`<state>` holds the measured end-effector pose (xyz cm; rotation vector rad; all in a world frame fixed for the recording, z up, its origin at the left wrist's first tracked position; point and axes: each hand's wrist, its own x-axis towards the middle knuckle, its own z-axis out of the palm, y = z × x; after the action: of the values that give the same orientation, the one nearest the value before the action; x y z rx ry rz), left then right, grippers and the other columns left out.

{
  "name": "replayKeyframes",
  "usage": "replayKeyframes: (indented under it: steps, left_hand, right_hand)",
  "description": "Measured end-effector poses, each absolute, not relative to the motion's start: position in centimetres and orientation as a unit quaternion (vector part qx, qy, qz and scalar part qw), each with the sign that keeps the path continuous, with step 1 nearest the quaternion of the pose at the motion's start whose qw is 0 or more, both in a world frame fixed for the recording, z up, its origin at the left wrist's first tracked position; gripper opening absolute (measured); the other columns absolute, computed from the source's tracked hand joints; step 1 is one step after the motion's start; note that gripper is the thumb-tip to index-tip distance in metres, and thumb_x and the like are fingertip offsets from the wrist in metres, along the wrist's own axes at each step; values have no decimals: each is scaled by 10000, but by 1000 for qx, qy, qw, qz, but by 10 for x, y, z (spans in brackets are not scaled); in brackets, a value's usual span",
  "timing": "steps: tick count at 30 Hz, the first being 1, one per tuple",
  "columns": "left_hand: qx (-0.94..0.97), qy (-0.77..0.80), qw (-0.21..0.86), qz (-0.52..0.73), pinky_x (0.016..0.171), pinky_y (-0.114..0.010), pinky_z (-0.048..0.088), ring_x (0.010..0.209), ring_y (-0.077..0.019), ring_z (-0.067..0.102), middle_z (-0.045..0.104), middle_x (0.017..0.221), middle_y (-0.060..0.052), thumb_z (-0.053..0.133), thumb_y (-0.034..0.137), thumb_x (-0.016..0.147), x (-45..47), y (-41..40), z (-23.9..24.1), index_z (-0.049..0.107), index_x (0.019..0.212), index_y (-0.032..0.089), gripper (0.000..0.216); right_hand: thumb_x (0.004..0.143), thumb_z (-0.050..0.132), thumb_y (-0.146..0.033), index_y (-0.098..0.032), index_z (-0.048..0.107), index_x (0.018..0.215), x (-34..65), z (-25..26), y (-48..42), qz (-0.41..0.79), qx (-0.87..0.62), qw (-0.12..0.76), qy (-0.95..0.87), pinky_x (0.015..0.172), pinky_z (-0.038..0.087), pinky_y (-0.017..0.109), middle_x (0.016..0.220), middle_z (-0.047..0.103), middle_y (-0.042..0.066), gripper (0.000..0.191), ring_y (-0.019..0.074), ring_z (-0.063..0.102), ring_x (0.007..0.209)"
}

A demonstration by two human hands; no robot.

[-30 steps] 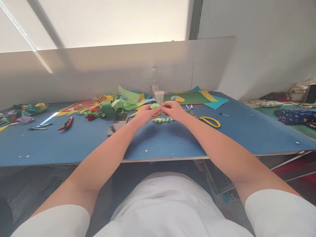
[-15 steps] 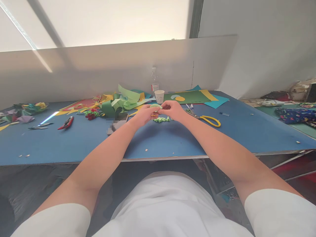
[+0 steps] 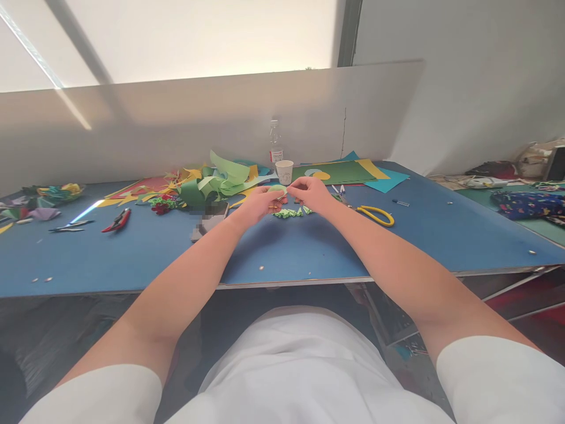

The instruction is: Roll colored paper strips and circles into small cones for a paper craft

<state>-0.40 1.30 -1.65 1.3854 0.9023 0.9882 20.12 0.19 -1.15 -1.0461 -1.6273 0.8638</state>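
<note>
Above the middle of the blue table, my left hand (image 3: 263, 204) is closed on a light green paper piece (image 3: 277, 188), whose rounded top shows over the fingers. My right hand (image 3: 309, 192) meets it from the other side, thumb and forefinger pinched at the paper's right edge. The fingertips cover most of that edge, so how the paper is shaped there is hidden. Just beyond and below the hands lies a row of small curled light green paper bits (image 3: 289, 213). Yellow-handled scissors (image 3: 375, 215) rest to the right of my right hand.
A paper cup (image 3: 285, 172) and a plastic bottle (image 3: 276, 144) stand behind my hands. Green paper scraps (image 3: 225, 176) heap up at the back left, flat coloured sheets (image 3: 344, 172) at the back right. Red-handled pliers (image 3: 118, 220) and tweezers (image 3: 73, 226) lie left.
My right hand has drawn slightly back from the left one, and its pinch now sits at the paper's edge. My left hand has hardly moved.
</note>
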Motion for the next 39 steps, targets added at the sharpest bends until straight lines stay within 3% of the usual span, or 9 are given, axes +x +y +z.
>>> replayKeyframes:
  steps: [17,23,31,39]
  left_hand:
    - [632,350,541,430,674,-290,408,678,-100,517,661,828,-30,901,365,798,-2,8,-13,720,848,161,277]
    - [637,351,535,430,680,-295,424,686,-106,534,662,832,-33,900,370,784,-2,9,-14,733,831,165,268]
    - [686,372,470,413,713,-312,445,743,-136,574,658,812,-45,856,385,836,-2,7,-11,747,828,164,247]
    - [677,372,472,425,710,-309,465,738,-140,591,688,826,-37,875,371,798,-2,5,-12,706,867,185,260]
  right_hand:
    - [982,788,-263,-164,770,886,198,-3,-11,372,-446,463,-670,554,429,274,740,698,25,139,141,584,655]
    - [939,797,-165,-156,759,814,196,1,-16,388,-431,466,-668,535,409,252,657,651,-3,132,121,555,619]
    - [883,817,-152,-161,762,774,198,-5,-6,408,-414,478,-658,581,454,264,687,682,21,122,133,568,641]
    - [881,762,-143,-162,752,771,197,-5,-7,398,-427,477,-657,566,428,264,651,665,15,112,139,573,636]
